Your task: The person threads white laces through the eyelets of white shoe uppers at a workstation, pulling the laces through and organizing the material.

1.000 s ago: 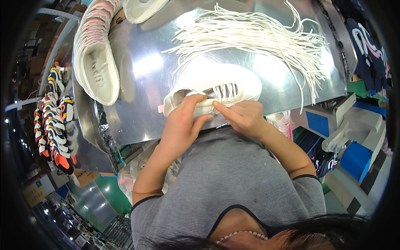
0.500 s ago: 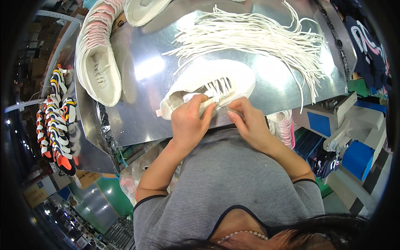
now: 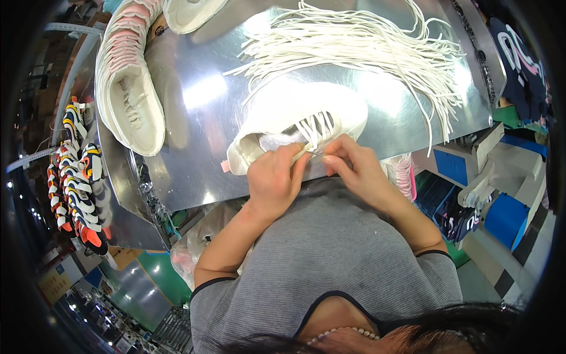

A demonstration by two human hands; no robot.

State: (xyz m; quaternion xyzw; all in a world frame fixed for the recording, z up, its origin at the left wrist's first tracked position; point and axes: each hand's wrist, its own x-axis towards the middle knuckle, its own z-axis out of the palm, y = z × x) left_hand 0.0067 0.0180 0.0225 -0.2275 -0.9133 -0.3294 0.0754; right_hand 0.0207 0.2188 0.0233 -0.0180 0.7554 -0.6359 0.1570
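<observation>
A white shoe upper [image 3: 348, 109] lies on its side on the metal table close to my body, its toe to the right and its open heel to the left. White lace [image 3: 315, 127] crosses part of its front opening. My left hand [image 3: 276, 177] pinches the near eyelet edge of the upper between thumb and fingers. Against that same edge, my right hand [image 3: 358, 168] is closed on a thin metal tool [image 3: 316, 153], its tip hidden at the left fingertips. The tool's exact kind is too small to make out.
A loose bundle of white laces [image 3: 354, 44] spreads over the far side of the metal table [image 3: 188, 141]. Nested white uppers [image 3: 132, 100] curve along the left. Colourful shoe parts [image 3: 76, 183] stand farther left. Boxes with blue panels [image 3: 507, 224] are at the right.
The view has shifted slightly. Both hands remain at the near eyelet edge, and the right fingers with the tool have come a little closer to the left fingertips.
</observation>
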